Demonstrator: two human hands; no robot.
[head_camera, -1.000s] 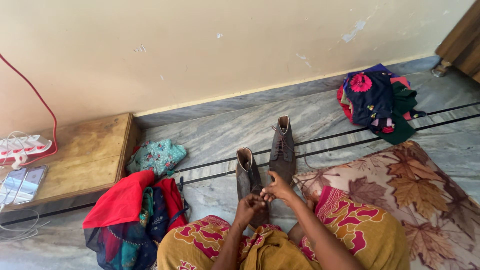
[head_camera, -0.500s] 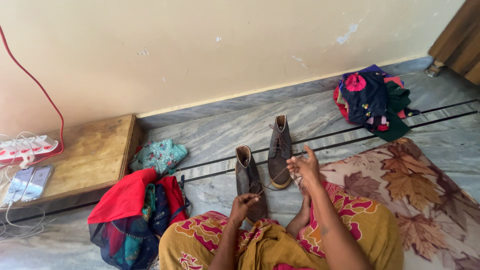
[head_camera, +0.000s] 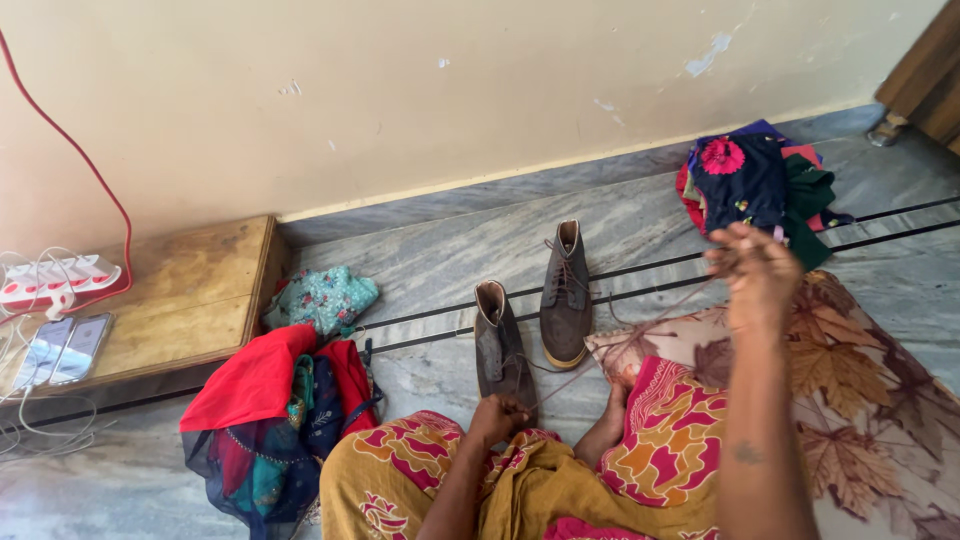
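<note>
The left hand (head_camera: 495, 417) is clenched around the toe of the near brown boot (head_camera: 499, 352), pinning it to the floor just in front of the lap. The right hand (head_camera: 752, 268), raised to the right, pinches the shoelace (head_camera: 628, 344), which runs taut down to that boot. The second boot (head_camera: 564, 292) stands just beyond, laced. To do this well, I judge the lace should stay taut and in line with the eyelets while the left grip keeps the boot from tipping or sliding.
</note>
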